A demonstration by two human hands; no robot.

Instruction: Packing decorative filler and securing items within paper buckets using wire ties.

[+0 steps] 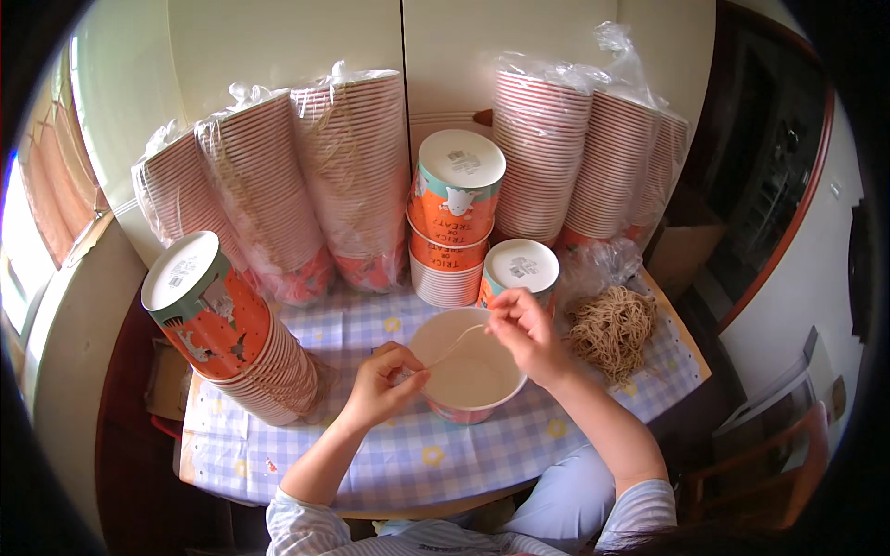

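Between my hands runs a thin beige cord, stretched slantwise over the mouth of a paper bucket. My left hand pinches the cord's lower end at the bucket's left rim. Higher up, my right hand grips the other end between thumb and fingers, above the bucket's right side. The bucket stands upright with its white inside showing. Right of my right hand lies a tangled heap of beige cords. Just behind that hand, a small upside-down bucket is partly hidden.
A leaning stack of orange buckets stands at the left, an upright upside-down stack at the back middle. Tall plastic-wrapped bucket stacks line the back, with more wrapped stacks at right. A checked cloth covers the table.
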